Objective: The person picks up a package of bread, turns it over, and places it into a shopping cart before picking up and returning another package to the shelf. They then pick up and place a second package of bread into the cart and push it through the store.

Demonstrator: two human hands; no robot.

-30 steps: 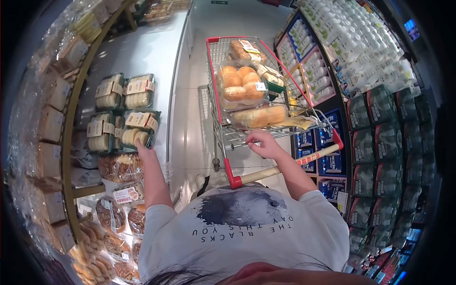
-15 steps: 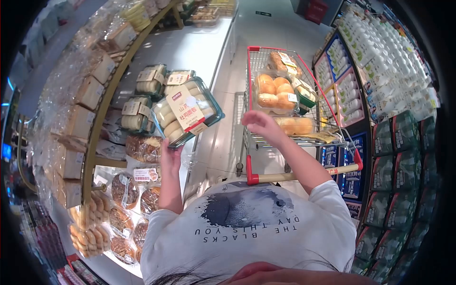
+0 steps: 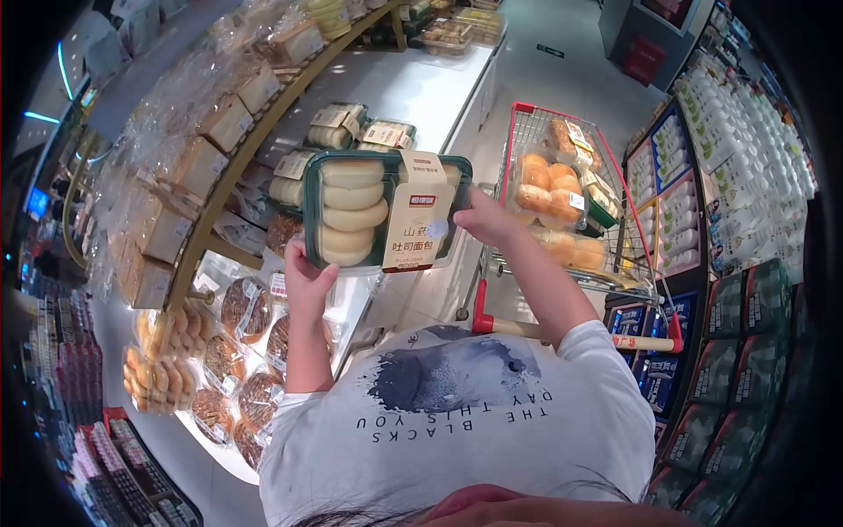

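Note:
A green plastic box of pale bread rolls (image 3: 353, 211), with a clear lid and a beige paper band, is held up in front of me. My left hand (image 3: 307, 274) grips its lower left corner, thumb on the front. At the right edge my right hand (image 3: 485, 216) also closes on the box, its fingers partly hidden behind it. Behind the box, similar packs of rolls (image 3: 386, 134) sit on the white display counter (image 3: 439, 97). To the right stands a shopping cart (image 3: 518, 107) with a bag of round golden buns (image 3: 549, 186) and other packaged bread in it.
Shelves of bagged loaves (image 3: 171, 220) rise on my left. Round packaged breads (image 3: 246, 310) lie on the lower counter. On the right are stacked white bottles (image 3: 738, 145) and dark green packs (image 3: 716, 369). The cart handle (image 3: 645, 343) is close to my right forearm.
My right hand has moved left from over the cart and taken hold of the box's right side. The box has turned from tilted to nearly level, facing me. The view has shifted left.

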